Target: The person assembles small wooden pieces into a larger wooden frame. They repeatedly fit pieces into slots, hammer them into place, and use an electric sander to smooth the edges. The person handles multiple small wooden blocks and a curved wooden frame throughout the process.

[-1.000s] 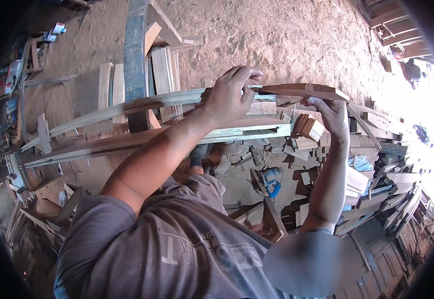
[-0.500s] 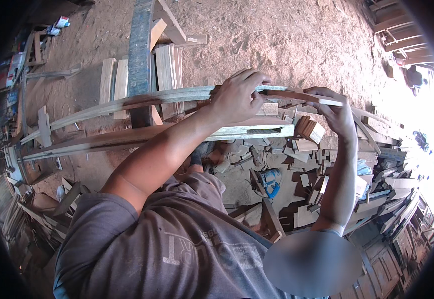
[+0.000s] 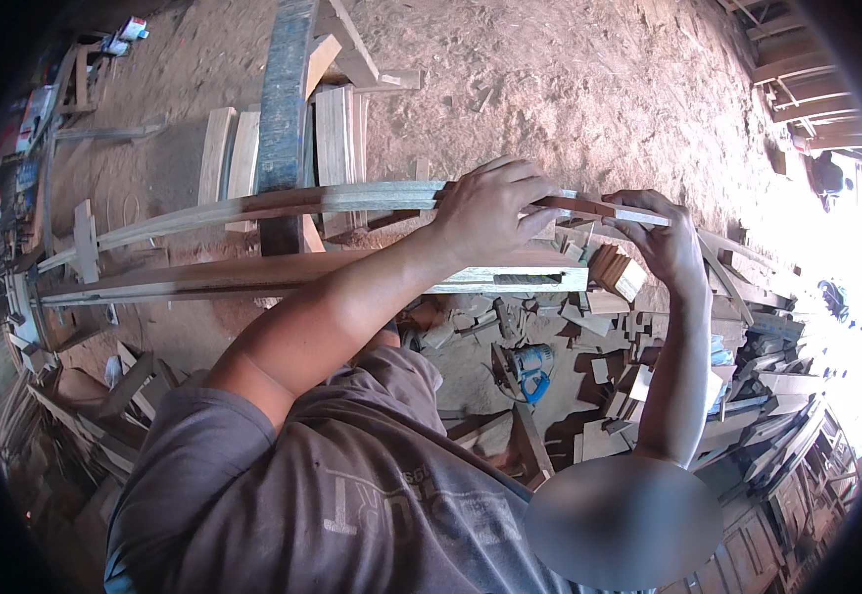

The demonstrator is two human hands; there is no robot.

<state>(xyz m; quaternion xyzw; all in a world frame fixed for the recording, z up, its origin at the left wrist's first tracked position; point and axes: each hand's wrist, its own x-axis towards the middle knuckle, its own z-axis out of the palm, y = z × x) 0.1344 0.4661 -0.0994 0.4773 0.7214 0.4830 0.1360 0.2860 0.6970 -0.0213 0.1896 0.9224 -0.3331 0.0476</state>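
A long, narrow wooden board [image 3: 352, 198] runs from the far left across the blue-painted beam, set on its edge. My left hand [image 3: 498, 206] is closed over its right end, fingers on the far side and thumb on the near side. My right hand [image 3: 661, 238] grips a short wooden piece [image 3: 594, 209] between thumb and fingers, in line with the board's end. Whether piece and board touch is hidden behind my left fingers. Nearer me lies a second long board [image 3: 421, 275] with a rectangular slot [image 3: 527, 279] near its right end.
The blue-painted beam [image 3: 287, 109] crosses under the boards, with stacked planks [image 3: 337, 158] beside it. A blue power tool [image 3: 528, 372] sits on the ground among wood offcuts [image 3: 471, 315]. Heaped lumber [image 3: 787, 386] fills the right side; a pale upright block [image 3: 86, 241] stands at the far left.
My left hand has slid a little rightward along the board's end. My right hand has brought the short wooden piece slightly left, closer to my left hand. The whole view has shifted slightly.
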